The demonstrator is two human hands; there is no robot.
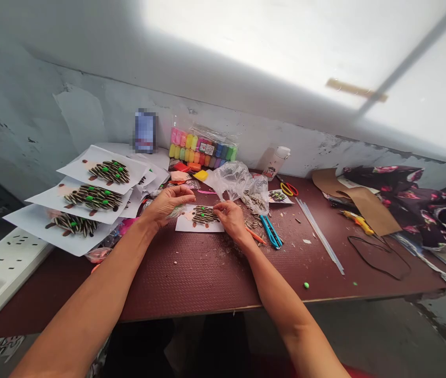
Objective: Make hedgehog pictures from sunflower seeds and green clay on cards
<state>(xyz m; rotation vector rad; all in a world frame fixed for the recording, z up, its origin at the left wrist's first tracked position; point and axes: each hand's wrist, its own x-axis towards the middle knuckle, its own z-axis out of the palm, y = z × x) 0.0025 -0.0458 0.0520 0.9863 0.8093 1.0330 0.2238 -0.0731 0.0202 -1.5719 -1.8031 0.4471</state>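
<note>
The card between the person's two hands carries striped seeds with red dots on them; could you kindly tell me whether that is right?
Not quite: the dots are green, not red, as the head view shows. The card does lie between the left hand and the right hand, and it carries striped seeds.

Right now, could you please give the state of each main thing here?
Hedgehog card: lying flat
Left hand: partly curled, contents unclear
Right hand: bent, at the card's right side
Card stack: overlapping, uneven
Phone: propped upright
Plastic bag: crumpled
Bottle: upright, capped
Scissors: lying down, blades unclear
Utility knife: lying down
Clear sticks: lying side by side
</note>
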